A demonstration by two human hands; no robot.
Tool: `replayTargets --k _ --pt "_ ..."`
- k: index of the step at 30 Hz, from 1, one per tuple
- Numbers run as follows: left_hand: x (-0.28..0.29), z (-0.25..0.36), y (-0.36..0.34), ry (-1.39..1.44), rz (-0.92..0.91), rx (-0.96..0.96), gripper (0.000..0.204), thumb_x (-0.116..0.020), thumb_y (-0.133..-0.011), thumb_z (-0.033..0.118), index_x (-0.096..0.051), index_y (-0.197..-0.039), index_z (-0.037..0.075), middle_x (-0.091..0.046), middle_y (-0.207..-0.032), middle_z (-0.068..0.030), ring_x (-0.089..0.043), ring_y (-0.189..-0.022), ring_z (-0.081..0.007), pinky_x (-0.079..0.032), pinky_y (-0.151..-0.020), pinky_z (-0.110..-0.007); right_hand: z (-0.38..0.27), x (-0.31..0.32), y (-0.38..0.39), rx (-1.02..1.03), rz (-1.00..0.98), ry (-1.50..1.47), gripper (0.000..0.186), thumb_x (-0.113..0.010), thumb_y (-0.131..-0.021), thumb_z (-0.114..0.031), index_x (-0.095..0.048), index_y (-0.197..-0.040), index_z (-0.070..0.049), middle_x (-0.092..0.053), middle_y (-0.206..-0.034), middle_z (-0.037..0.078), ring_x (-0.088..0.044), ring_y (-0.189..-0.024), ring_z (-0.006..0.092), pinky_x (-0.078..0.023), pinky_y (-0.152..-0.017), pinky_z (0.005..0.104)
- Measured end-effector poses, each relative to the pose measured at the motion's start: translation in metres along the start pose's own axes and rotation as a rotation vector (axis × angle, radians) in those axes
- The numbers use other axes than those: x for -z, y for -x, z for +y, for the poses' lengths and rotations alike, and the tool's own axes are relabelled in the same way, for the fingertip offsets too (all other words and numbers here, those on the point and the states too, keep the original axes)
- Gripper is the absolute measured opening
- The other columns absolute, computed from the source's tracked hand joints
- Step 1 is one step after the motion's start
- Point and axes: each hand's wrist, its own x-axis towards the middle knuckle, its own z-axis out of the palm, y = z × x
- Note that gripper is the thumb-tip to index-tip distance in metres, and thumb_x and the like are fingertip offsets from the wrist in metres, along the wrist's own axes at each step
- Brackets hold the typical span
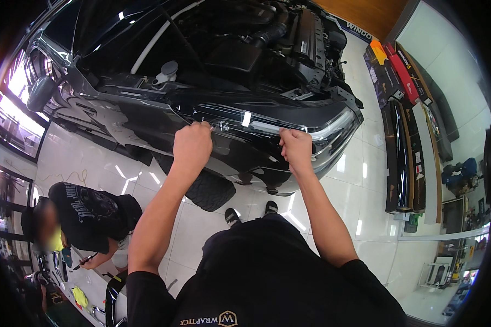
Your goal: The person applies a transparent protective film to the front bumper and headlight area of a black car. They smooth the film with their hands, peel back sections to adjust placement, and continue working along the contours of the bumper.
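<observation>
A dark grey car stands before me with its front fender [147,117] and headlight [327,128] towards me. My left hand [193,144] is closed in a pinch beside the fender's upper edge. Crinkled clear film [221,126] shows at its fingertips, catching the light. My right hand [297,147] is also closed, fingers curled, right by the headlight; what it grips is hidden by the fingers. Between the two hands runs a glossy, reflective stretch of bodywork; how far the film reaches over it I cannot tell.
Under the raised hood lies the engine bay [245,49]. A front tyre [210,191] juts out below the fender. Long boxes [401,152] line the right wall. At the lower left, a person [93,218] bends over a table, holding a dark tool. The floor is shiny white tile.
</observation>
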Motion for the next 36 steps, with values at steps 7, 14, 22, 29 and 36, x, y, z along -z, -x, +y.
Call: replayTargets --k 7,14,22,29,36 --pt "-0.003 0.016 0.008 0.025 0.040 0.104 0.023 -0.060 -0.100 0.021 -0.067 -0.088 0.003 -0.071 -0.085 -0.0166 -0.074 -0.076 -0.0334 -0.059 -0.066 -0.042 0.002 -0.001 -0.001 -0.007 0.001 0.016 0.040 -0.068 -0.098 -0.025 -0.060 -0.064 -0.005 -0.049 -0.048 -0.001 -0.041 -0.037 0.0063 -0.028 -0.037 0.0236" --pt "-0.012 0.028 0.010 0.161 0.106 0.262 0.024 -0.058 -0.102 0.021 -0.065 -0.089 0.002 -0.070 -0.084 -0.0180 -0.072 -0.075 -0.0361 -0.058 -0.064 -0.045 0.003 0.000 -0.009 -0.008 0.013 0.008 0.039 -0.069 -0.097 -0.024 -0.061 -0.065 -0.003 -0.052 -0.049 0.001 -0.046 -0.037 0.0079 -0.030 -0.035 0.0239" --pt "-0.005 0.006 0.011 0.347 0.081 0.260 0.023 -0.065 -0.098 0.023 -0.062 -0.089 0.001 -0.065 -0.090 -0.0160 -0.069 -0.086 -0.0357 -0.057 -0.072 -0.043 0.004 0.001 -0.011 -0.020 0.029 0.020 0.040 -0.068 -0.099 -0.023 -0.060 -0.064 -0.004 -0.050 -0.048 0.001 -0.042 -0.036 0.0072 -0.029 -0.036 0.0235" --pt "-0.014 0.001 0.025 0.579 0.233 0.479 0.047 -0.073 -0.088 0.016 -0.046 -0.123 0.000 -0.060 -0.103 -0.0225 -0.065 -0.095 -0.0434 -0.052 -0.079 -0.050 0.004 -0.004 -0.008 -0.008 0.055 -0.026 0.040 -0.067 -0.099 -0.021 -0.060 -0.063 -0.003 -0.050 -0.048 0.001 -0.042 -0.036 0.0072 -0.029 -0.035 0.0234" --pt "-0.026 0.005 0.023 0.628 0.137 0.511 0.025 -0.055 -0.098 0.010 -0.053 -0.119 -0.003 -0.068 -0.098 -0.0291 -0.069 -0.091 -0.0469 -0.054 -0.082 -0.052 0.003 -0.005 -0.008 0.024 0.061 -0.002 0.042 -0.068 -0.100 -0.022 -0.056 -0.063 -0.005 -0.047 -0.049 -0.002 -0.036 -0.035 0.0063 -0.026 -0.034 0.0238"
